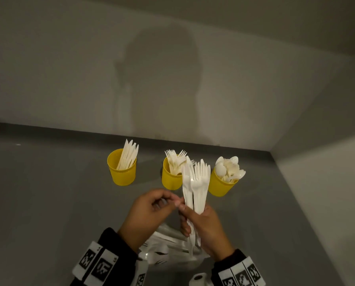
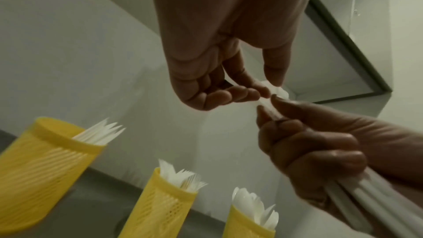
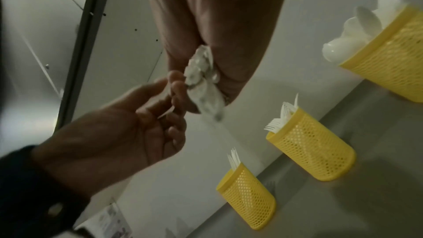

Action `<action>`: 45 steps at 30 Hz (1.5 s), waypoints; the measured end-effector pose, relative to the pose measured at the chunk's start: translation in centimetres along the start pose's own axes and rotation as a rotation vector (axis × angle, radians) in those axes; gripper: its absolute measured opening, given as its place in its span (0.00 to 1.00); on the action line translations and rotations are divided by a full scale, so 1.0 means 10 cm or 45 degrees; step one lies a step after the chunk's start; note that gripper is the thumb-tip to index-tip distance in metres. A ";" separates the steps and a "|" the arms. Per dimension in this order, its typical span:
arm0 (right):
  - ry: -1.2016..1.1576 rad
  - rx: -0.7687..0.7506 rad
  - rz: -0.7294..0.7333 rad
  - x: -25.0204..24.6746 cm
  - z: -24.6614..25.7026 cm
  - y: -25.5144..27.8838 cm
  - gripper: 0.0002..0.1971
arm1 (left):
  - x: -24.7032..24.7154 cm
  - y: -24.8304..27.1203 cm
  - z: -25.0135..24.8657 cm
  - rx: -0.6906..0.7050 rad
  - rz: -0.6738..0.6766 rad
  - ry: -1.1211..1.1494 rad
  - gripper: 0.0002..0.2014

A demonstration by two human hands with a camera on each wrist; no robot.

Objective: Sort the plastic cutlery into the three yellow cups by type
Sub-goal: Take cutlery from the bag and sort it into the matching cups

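Your right hand clamps the white plastic fork bundle upright (tines visible for sorting); left hand pinches 1 handle

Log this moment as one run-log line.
right hand: grips fork bundle | left hand: pinching at bundle | cups: knives, forks, spoons sorted

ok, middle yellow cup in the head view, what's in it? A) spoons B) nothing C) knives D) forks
D: tines stick up out of the middle cup; the knives stand in the left cup and the spoons in the right cup.
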State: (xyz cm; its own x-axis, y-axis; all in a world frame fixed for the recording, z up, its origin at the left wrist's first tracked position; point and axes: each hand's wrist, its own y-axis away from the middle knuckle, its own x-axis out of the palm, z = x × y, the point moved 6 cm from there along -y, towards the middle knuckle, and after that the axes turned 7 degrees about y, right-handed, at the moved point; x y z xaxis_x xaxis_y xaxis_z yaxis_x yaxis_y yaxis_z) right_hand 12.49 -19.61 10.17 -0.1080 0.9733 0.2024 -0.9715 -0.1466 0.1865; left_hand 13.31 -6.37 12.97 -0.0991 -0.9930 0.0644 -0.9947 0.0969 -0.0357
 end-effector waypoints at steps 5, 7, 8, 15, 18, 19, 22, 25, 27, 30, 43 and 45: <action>0.318 -0.107 -0.158 0.02 0.10 -0.05 0.09 | 0.15 -0.11 -0.06 -0.010 -0.076 0.029 0.06; 0.440 -0.162 -0.223 0.05 0.10 -0.05 0.10 | 0.19 -0.13 -0.03 -0.029 -0.143 -0.004 0.09; 0.494 -0.172 -0.253 0.04 0.06 -0.06 0.11 | 0.20 -0.15 -0.01 -0.038 -0.177 -0.019 0.10; 0.538 -0.193 -0.256 0.09 -0.03 -0.15 0.26 | 0.17 -0.24 0.14 -0.226 -0.274 0.365 0.14; 0.606 -0.188 -0.088 0.12 -0.05 -0.20 0.36 | 0.13 -0.26 0.17 -0.250 -0.254 0.449 0.14; 0.564 -0.154 -0.036 0.14 -0.02 -0.19 0.36 | 0.11 -0.27 0.18 -0.258 -0.252 0.457 0.14; 0.402 -0.129 0.041 0.16 -0.01 -0.18 0.35 | 0.08 -0.28 0.19 -0.274 -0.227 0.491 0.11; 0.330 -0.173 0.008 0.09 -0.03 -0.17 0.31 | 0.07 -0.30 0.18 -0.262 -0.189 0.513 0.08; 0.412 -0.222 -0.044 0.06 -0.01 -0.16 0.25 | 0.09 -0.31 0.16 -0.252 -0.169 0.506 0.08; 0.385 -0.284 -0.143 0.05 0.05 -0.15 0.18 | 0.14 -0.30 0.15 -0.237 -0.179 0.494 0.06; 0.094 -0.136 -0.129 0.00 0.03 -0.17 0.22 | 0.18 -0.32 0.19 -0.180 -0.223 0.382 0.14; 0.108 -0.166 -0.132 -0.01 0.00 -0.19 0.24 | 0.19 -0.32 0.21 -0.199 -0.215 0.366 0.08</action>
State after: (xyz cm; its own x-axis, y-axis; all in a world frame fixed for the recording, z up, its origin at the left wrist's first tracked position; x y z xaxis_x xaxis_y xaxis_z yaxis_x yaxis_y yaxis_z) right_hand 14.34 -19.46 9.82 -0.0183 0.9942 0.1059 -0.9969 -0.0262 0.0744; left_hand 16.37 -8.70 11.14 0.0851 -0.9383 0.3351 -0.9880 -0.0359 0.1505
